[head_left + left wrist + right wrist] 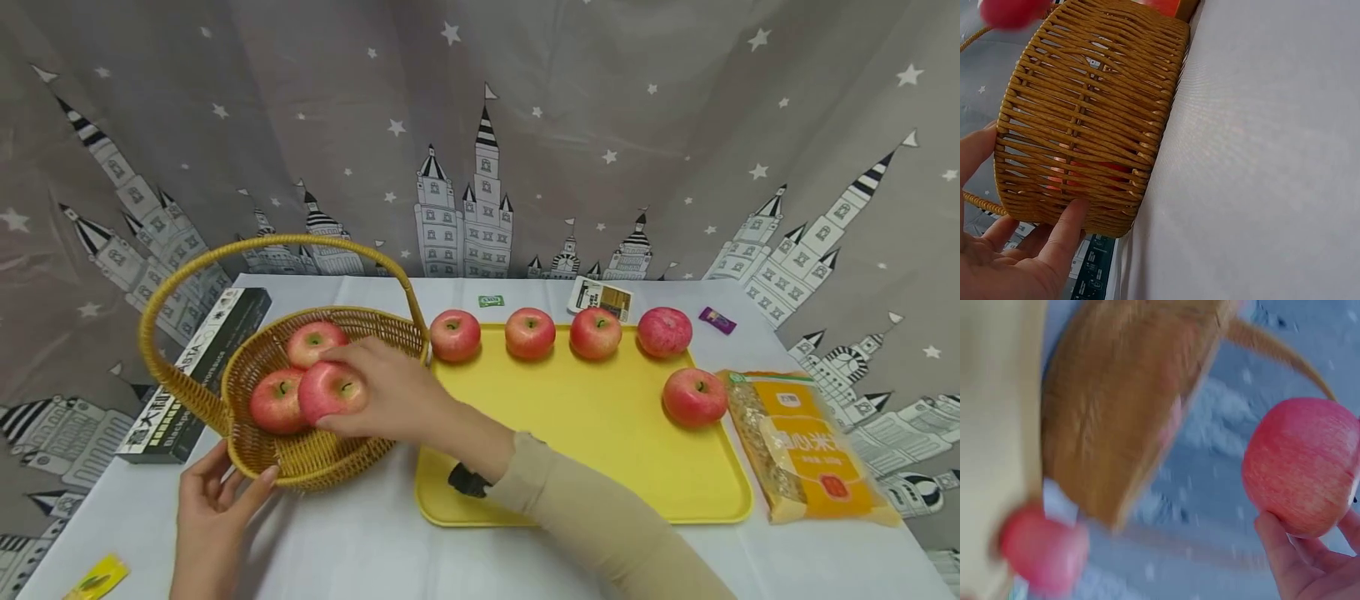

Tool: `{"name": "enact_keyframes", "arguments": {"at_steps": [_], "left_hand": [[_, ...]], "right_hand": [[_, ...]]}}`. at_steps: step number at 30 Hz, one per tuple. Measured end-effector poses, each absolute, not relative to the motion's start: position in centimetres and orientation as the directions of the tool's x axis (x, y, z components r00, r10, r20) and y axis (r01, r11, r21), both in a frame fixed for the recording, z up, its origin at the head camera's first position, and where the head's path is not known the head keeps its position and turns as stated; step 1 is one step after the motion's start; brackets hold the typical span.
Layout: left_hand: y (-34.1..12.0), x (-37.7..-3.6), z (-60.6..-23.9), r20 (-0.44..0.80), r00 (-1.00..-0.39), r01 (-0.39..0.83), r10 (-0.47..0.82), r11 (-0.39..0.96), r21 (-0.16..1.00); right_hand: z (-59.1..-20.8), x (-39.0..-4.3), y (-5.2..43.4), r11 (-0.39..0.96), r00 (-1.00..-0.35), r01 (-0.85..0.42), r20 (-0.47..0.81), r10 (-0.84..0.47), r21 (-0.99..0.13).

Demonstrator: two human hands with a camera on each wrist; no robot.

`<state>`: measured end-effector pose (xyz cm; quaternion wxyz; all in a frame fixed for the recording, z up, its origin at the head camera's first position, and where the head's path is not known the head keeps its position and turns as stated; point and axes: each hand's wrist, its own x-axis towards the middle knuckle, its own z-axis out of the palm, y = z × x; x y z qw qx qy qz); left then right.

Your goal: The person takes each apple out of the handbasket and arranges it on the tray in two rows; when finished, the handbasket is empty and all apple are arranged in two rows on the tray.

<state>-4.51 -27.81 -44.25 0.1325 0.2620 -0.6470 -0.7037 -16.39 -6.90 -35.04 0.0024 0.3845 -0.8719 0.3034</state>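
White-clothed table [360,542] fills the lower head view, star-and-castle curtain [600,125] behind it at 12 o'clock. Yellow tray [592,417] sits center-right; five red apples on it: four in a row along its far edge, [454,335], [529,332], [596,333], [663,331], and a fifth [694,397] near its 3 o'clock edge. Wicker basket [315,458] with tall hoop handle stands just beside the tray at 9 o'clock, touching or nearly touching the tray's corner. Orange-yellow food packet [813,450] lies just off the tray at 3 o'clock. Black box [198,371] lies behind the basket at 9 o'clock, partly hidden by it. Small card packet [600,297], green tag [491,301], purple sachet [717,320] lie along the far table edge; yellow sachet [97,577] at 7 o'clock corner.

Right hand [397,392] reaches over the basket, fingers wrapped around a held apple [330,390], gripping it just above or on the fruit inside; contact with them cannot be told. Two more apples in the basket: one at 12 o'clock of the held one [313,342], one at 9 o'clock [276,402]. Right wrist view is blurred, shows the apple [1300,465] on fingertips [1279,550].

Left hand [213,508] is relaxed, straight fingers resting against the basket's near outer wall [1085,125] at 6 o'clock, grasping nothing.
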Motion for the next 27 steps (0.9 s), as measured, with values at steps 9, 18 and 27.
{"name": "enact_keyframes", "arguments": {"at_steps": [9, 18, 27], "left_hand": [[-27.9, -4.4, -44.4, -0.176, -0.844, -0.124, -0.507, -0.134, 0.983], [-28.0, -4.2, -44.0, -0.243, -0.812, -0.177, -0.531, -0.173, 0.969], [-27.9, -4.6, -44.7, -0.211, -0.824, -0.148, -0.526, -0.159, 0.976]], "right_hand": [[-32.9, -18.4, 10.0, 0.629, -0.851, -0.521, 0.297, -0.433, -0.577], [-38.0, -19.8, 20.5, 0.814, -0.954, -0.257, 0.003, -0.3, -0.521], [-38.9, -19.5, 20.8, 0.843, -0.934, -0.26, -0.098, -0.343, -0.471]]}}
